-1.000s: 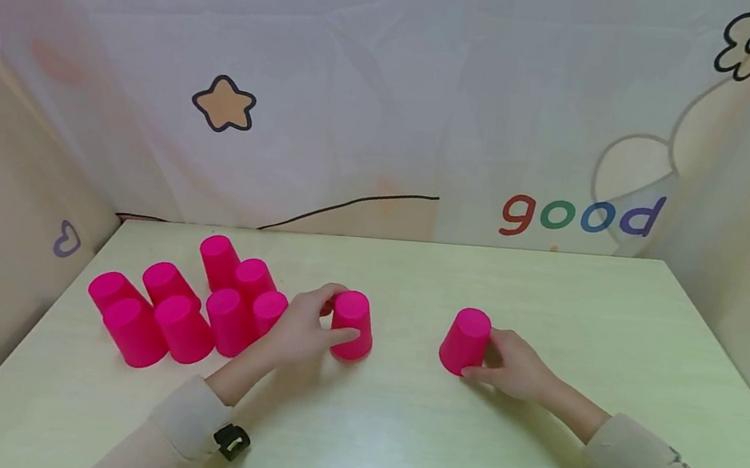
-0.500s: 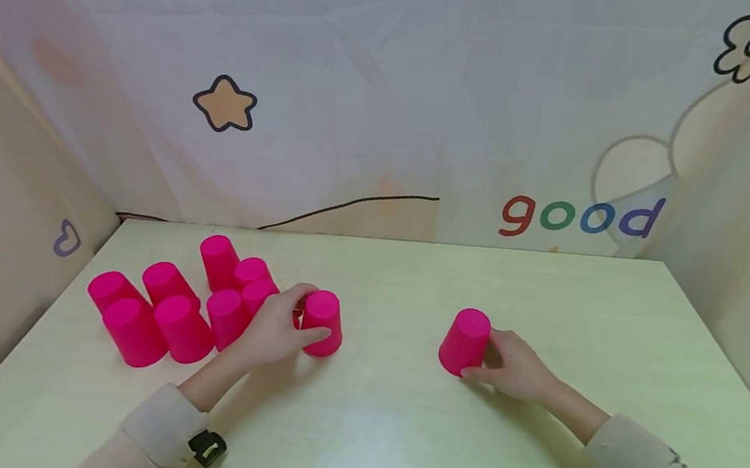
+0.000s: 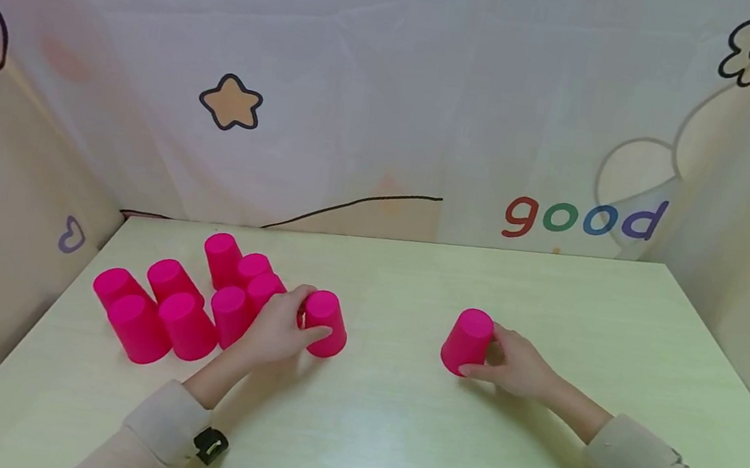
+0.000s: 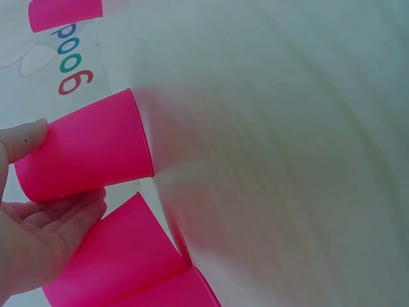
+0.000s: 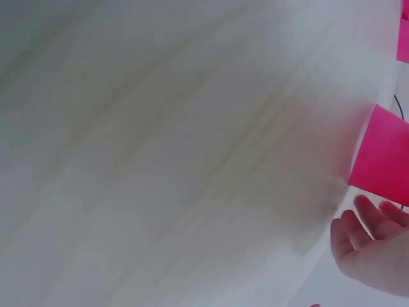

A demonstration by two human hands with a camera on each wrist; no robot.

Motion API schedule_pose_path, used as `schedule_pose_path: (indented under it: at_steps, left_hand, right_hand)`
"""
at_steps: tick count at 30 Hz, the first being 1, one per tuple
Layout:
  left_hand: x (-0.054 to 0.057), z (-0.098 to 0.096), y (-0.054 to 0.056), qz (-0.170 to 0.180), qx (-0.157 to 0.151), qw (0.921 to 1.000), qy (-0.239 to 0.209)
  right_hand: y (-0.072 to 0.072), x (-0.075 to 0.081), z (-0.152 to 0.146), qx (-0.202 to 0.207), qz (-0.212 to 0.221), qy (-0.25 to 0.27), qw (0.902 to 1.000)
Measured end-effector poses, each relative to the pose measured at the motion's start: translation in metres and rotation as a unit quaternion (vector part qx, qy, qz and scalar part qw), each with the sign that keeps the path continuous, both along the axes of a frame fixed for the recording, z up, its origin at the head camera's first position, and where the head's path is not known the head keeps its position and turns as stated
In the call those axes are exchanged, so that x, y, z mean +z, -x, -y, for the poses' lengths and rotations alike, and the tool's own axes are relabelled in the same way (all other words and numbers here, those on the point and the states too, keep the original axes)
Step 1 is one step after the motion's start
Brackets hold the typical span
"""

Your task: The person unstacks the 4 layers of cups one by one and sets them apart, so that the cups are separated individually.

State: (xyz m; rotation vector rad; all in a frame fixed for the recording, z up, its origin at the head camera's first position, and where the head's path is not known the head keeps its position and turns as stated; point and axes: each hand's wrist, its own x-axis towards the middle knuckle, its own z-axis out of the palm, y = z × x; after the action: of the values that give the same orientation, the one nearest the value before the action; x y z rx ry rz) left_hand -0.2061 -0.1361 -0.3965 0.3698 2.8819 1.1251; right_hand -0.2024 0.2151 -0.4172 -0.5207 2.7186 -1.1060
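My left hand grips an upside-down pink cup right of the cup cluster, thumb on the near side. In the left wrist view the thumb lies on that cup from above and the fingers reach under it, beside a neighbouring cup. Farther right, my right hand holds a second upside-down pink cup by its right side, thumb near the rim. The right wrist view shows the bent fingers close to this cup; its thumb is out of frame there.
Several more upside-down pink cups stand in a cluster on the left of the pale table. My left forearm passes close in front of them. A printed curtain hangs behind the table and along both sides.
My left hand has drawn its cup leftward toward the cluster, and the nearest cup there has shifted back and left. The right hand and its cup have stayed in place.
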Motion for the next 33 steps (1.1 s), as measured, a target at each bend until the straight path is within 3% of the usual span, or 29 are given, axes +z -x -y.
schedule_pose_path:
  at_steps: [7,12,17,24,33]
  left_hand:
    - [-0.001,-0.001,0.002,-0.005,-0.001,1.0000,-0.002]
    - [-0.001,-0.001,0.002,-0.006,-0.002,1.0000,-0.004]
    - [-0.001,0.000,0.001,-0.005,-0.001,1.0000,-0.004]
    - [0.000,-0.001,0.001,-0.015,-0.009,0.9998,-0.001]
    - [0.001,0.001,0.002,-0.013,-0.011,0.9998,0.005]
  right_hand:
    - [-0.001,0.007,0.010,-0.070,-0.003,0.025,0.9973]
    - [0.001,0.012,0.021,-0.086,-0.011,0.036,0.9956]
    - [0.013,0.022,0.045,-0.074,-0.033,0.049,0.9955]
    - [0.038,0.034,0.088,-0.053,-0.030,0.080,0.9949]
    - [0.064,0.027,0.133,-0.028,-0.024,0.072,0.9967]
